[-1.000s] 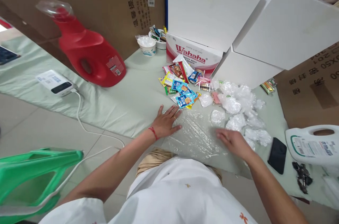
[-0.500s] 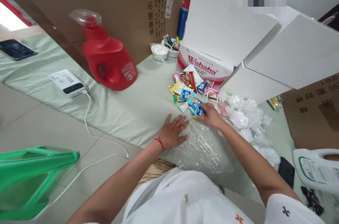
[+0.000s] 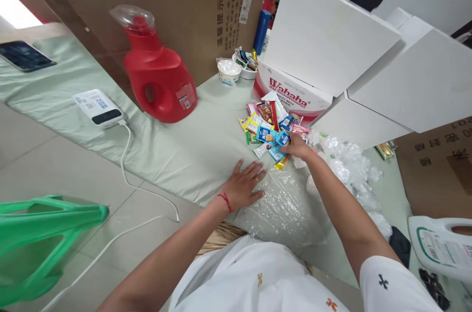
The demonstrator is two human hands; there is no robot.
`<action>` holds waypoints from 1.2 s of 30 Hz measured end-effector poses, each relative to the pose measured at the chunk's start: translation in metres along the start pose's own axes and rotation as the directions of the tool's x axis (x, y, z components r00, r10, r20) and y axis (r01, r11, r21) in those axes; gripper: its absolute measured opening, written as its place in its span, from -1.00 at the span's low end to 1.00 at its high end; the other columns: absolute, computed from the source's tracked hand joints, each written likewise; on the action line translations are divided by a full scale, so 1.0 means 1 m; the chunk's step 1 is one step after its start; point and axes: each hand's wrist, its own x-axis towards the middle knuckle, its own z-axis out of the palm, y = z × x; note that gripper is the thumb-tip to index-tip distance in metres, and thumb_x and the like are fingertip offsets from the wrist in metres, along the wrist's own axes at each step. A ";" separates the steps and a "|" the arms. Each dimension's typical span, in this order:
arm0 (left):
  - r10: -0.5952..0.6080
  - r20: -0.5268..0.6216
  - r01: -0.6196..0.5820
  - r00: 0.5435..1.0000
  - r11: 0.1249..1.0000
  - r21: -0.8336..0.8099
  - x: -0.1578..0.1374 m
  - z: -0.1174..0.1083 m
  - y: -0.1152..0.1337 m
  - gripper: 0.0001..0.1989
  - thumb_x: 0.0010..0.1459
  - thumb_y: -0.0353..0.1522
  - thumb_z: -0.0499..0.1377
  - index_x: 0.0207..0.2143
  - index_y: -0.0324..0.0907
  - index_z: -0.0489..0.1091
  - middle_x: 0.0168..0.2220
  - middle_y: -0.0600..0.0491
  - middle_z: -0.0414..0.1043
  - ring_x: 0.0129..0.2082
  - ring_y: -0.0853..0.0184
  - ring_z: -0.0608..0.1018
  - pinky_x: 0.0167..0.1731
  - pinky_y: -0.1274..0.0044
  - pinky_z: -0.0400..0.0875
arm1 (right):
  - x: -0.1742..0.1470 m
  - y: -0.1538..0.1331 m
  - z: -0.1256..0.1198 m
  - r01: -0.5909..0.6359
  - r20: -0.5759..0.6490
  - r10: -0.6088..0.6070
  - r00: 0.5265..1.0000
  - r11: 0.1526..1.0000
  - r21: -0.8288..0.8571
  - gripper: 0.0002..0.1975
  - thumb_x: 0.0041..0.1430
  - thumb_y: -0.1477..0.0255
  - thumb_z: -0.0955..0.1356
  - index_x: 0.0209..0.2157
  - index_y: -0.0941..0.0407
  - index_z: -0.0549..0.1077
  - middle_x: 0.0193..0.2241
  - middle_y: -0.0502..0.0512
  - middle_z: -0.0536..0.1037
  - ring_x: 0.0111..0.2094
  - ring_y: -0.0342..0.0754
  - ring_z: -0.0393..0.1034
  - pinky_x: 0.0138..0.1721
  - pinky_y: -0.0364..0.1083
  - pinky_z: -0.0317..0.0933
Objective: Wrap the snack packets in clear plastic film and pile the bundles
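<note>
Right hand (image 3: pixel 298 147): extended to the heap of snack packets (image 3: pixel 260 122); its grip is narrow, the fingertips closed on the near side of a blue packet (image 3: pixel 282 139). Whether this packet is clear of those beneath it cannot be told. Other blue and yellow packets lie directly under and beside it.

Left hand (image 3: pixel 245 186): palm down, fingers spread, the grip wide and holding nothing. It rests at the left edge of a clear film (image 3: pixel 283 203), which lies creased along the front of the worktop (image 3: pixel 210 120), near the person's body. A red cord bracelet (image 3: pixel 225 202) is on the wrist.

Surroundings: the worktop bears a pale green cloth. The heap sits just in front of a red-and-white carton (image 3: pixel 291 93) marked "Wahaha", its white flaps raised. To the right of the heap, partly behind the right forearm, clear plastic bundles (image 3: pixel 346 154) are gathered. Behind the heap, to its left, stand a paper cup (image 3: pixel 229 74) and a white bowl (image 3: pixel 248 75) containing small sachets. Further left, a red jug (image 3: pixel 162 80) stands upright against a brown cardboard box (image 3: pixel 177 7).
</note>
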 end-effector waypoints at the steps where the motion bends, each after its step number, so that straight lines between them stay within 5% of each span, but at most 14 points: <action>1: 0.000 -0.002 0.000 1.000 1.000 -0.004 0.000 0.000 0.000 -0.29 0.36 0.09 -0.06 0.44 0.02 0.08 0.49 -0.04 0.01 0.48 0.07 0.10 0.42 -0.01 -0.42 | 0.003 0.000 -0.008 -0.011 -0.018 0.011 1.000 1.000 0.007 -0.53 0.03 0.27 0.48 -0.04 0.16 0.44 -0.12 0.23 0.54 -0.12 0.18 0.44 -0.02 0.12 0.32; 6: 0.002 -0.005 -0.002 1.000 1.000 -0.012 0.000 0.002 -0.002 -0.29 0.36 0.08 -0.05 0.45 0.01 0.08 0.49 -0.04 0.01 0.48 0.07 0.09 0.42 0.00 -0.44 | 0.034 -0.037 -0.012 0.168 -0.037 -0.170 0.985 0.985 -0.046 -0.29 -0.02 0.22 0.53 0.13 0.19 0.35 0.06 0.30 0.43 0.11 0.23 0.33 0.14 0.12 0.24; 11: 0.006 -0.003 -0.006 1.000 1.000 -0.008 -0.001 0.001 -0.001 -0.30 0.37 0.08 -0.05 0.45 0.03 0.08 0.50 -0.04 0.00 0.47 0.05 0.10 0.43 -0.01 -0.40 | 0.050 -0.070 0.017 0.085 0.045 -0.078 0.996 0.979 -0.186 -0.14 -0.05 0.21 0.57 0.23 0.20 0.27 0.15 0.41 0.36 0.10 0.29 0.35 0.08 0.14 0.29; 18: 0.006 -0.027 -0.006 1.000 1.000 -0.019 -0.001 -0.003 0.000 -0.31 0.37 0.06 -0.03 0.44 0.02 0.10 0.49 -0.04 0.04 0.47 0.04 0.12 0.43 -0.01 -0.36 | 0.038 -0.027 -0.022 0.203 -0.049 -0.202 0.978 0.979 0.018 -0.26 -0.04 0.32 0.52 0.17 0.22 0.33 0.03 0.28 0.46 0.00 0.19 0.39 0.07 0.09 0.29; 21: 0.006 -0.028 -0.007 1.000 1.000 -0.022 -0.001 -0.002 0.000 -0.31 0.36 0.06 -0.02 0.44 0.03 0.11 0.49 -0.03 0.03 0.47 0.05 0.12 0.43 0.00 -0.37 | 0.024 -0.006 -0.029 0.276 0.075 -0.284 0.956 0.956 0.103 -0.26 -0.05 0.33 0.53 0.18 0.19 0.34 0.01 0.20 0.49 -0.07 0.12 0.42 0.04 0.04 0.30; 24: 0.002 -0.021 -0.003 1.000 1.000 -0.027 -0.001 0.000 -0.001 -0.31 0.37 0.06 -0.04 0.43 0.01 0.12 0.49 -0.04 0.02 0.47 0.08 0.11 0.43 0.01 -0.42 | 0.008 0.004 -0.017 0.330 0.219 -0.332 0.917 0.943 0.048 -0.17 -0.14 0.33 0.59 0.20 0.17 0.35 0.05 0.25 0.47 0.00 0.16 0.40 0.09 0.07 0.28; 31: 0.010 -0.001 -0.010 1.000 1.000 -0.002 -0.001 -0.002 -0.001 -0.32 0.38 0.07 -0.07 0.43 0.00 0.12 0.49 -0.05 0.01 0.48 0.08 0.09 0.43 0.00 -0.42 | -0.023 0.002 -0.002 0.369 0.211 -0.338 0.917 0.920 -0.130 -0.20 -0.02 0.17 0.57 0.19 0.20 0.35 0.07 0.35 0.47 0.09 0.27 0.35 0.11 0.11 0.24; 36: 0.007 0.013 -0.007 1.000 1.000 0.009 0.000 -0.002 0.000 -0.32 0.38 0.05 -0.05 0.43 0.02 0.11 0.49 -0.03 0.01 0.48 0.07 0.10 0.43 0.01 -0.46 | -0.027 -0.023 0.000 0.335 0.232 -0.278 0.932 0.905 -0.262 -0.31 0.02 0.28 0.51 0.16 0.20 0.36 0.12 0.37 0.46 0.08 0.29 0.35 0.13 0.13 0.17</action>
